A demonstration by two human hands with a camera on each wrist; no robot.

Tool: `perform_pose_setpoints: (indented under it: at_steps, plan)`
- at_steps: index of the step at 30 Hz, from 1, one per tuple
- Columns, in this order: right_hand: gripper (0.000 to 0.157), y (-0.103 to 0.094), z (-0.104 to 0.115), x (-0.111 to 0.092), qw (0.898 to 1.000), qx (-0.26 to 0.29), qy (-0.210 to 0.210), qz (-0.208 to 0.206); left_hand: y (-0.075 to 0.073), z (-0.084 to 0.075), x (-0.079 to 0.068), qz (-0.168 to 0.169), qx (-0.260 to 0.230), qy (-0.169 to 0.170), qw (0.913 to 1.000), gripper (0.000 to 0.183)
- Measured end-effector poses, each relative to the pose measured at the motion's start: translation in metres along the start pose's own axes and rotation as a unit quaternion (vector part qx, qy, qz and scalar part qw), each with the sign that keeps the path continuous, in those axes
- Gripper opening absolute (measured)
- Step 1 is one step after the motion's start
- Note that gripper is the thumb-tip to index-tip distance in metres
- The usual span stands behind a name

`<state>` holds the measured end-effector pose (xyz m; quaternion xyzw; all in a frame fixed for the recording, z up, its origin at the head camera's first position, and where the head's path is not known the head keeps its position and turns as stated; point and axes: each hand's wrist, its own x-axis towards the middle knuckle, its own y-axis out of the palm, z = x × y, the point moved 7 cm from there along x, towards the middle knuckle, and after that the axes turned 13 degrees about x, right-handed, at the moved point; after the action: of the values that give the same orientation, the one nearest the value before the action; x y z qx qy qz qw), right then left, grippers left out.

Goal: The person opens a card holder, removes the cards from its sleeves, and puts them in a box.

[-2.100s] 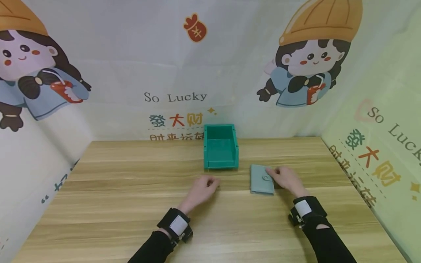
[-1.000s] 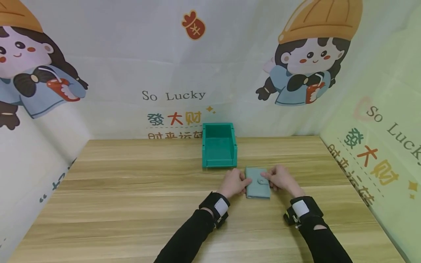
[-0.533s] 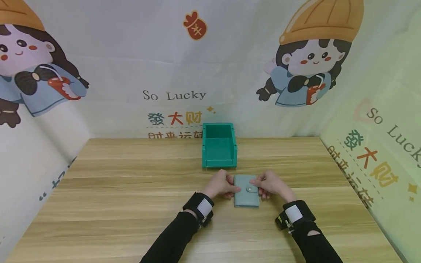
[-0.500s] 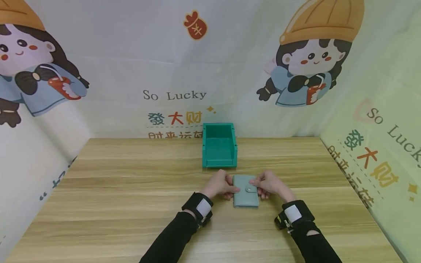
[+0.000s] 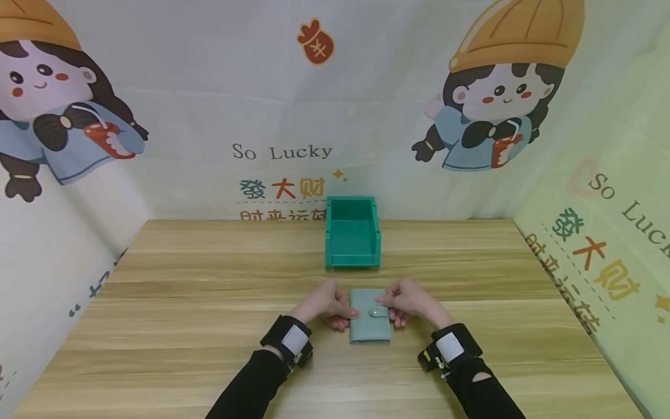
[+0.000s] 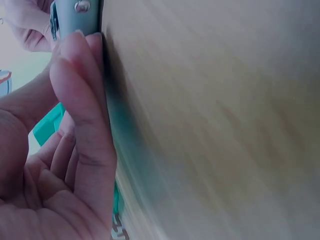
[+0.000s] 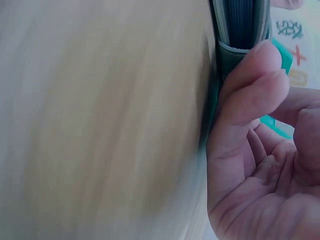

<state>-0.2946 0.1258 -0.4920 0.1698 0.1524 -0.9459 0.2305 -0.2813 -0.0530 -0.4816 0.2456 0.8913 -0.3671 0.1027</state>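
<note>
A pale blue-green card holder with a snap strap lies on the table in front of the person. Its left edge is pinched by the left hand, thumb on the cover. On the opposite edge, by the strap, the right hand grips with thumb on top and fingers curled at the side. From the left wrist, the card holder's rounded spine shows beyond the fingertips. In the right wrist view the card holder shows dark layered sleeves between its covers, with fingertips against the strap.
A green open-front bin stands at the back of the wooden table, behind the card holder. Printed cloth walls enclose the back and both sides. Each wrist wears a black camera band.
The left hand has come to the card holder's left edge and taken hold. Both hands have since moved the card holder left and nearer the person. The green bin stays put.
</note>
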Motion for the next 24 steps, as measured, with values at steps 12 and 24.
perform_pose_setpoints:
  at_steps: [12,24]
  plan:
    - [0.034,0.029,0.009,-0.001,0.999,-0.011,-0.024,0.022,-0.009,0.023,-0.020,0.018,0.032,-0.023,0.9991,0.026]
    - [0.032,0.045,0.013,-0.003,0.999,-0.029,-0.028,0.001,-0.013,0.033,-0.036,0.040,0.036,0.011,0.9985,0.026]
